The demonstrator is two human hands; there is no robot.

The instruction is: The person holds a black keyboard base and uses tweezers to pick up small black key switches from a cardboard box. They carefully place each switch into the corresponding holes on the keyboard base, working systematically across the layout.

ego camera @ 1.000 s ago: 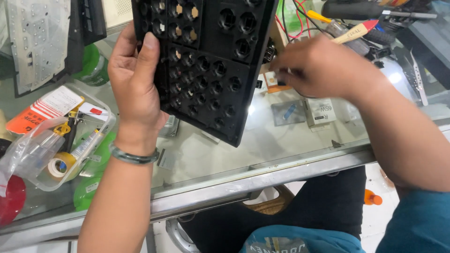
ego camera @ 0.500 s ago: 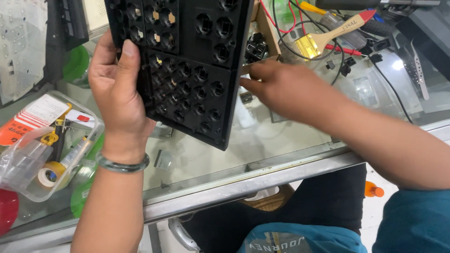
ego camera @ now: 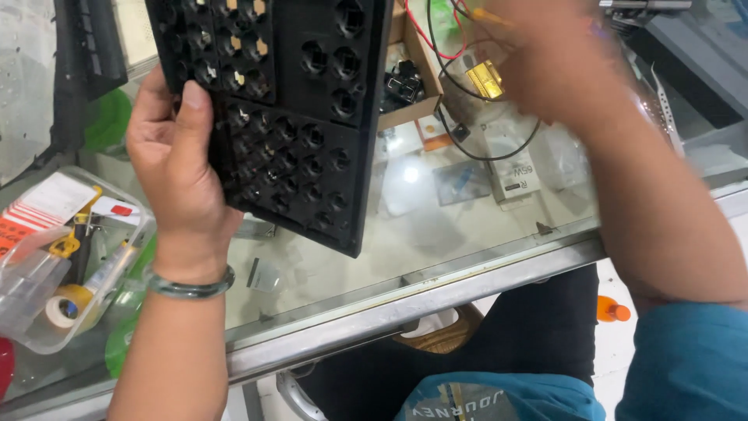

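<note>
My left hand [ego camera: 179, 171] grips the left edge of a black plastic panel [ego camera: 312, 117] full of round sockets and holds it tilted above the glass counter [ego camera: 436, 234]. The thumb lies across the panel's face. A green bangle [ego camera: 187, 284] sits on that wrist. My right hand [ego camera: 561, 70] is raised at the upper right and blurred by motion. It is over the handle of a paintbrush whose gold ferrule [ego camera: 485, 78] shows just left of the fingers. Whether the fingers close on the brush cannot be told.
A clear plastic tub [ego camera: 47, 257] with a tape roll [ego camera: 66, 308] and small tools sits at the left. Behind the panel is a small wooden box [ego camera: 405, 70] and looping black and red wires [ego camera: 499, 152]. The counter's metal edge [ego camera: 436, 288] runs in front of my lap.
My right hand has left the panel's right side and gone up and right toward the paintbrush. My left hand still holds the panel, which now sits closer to the camera.
</note>
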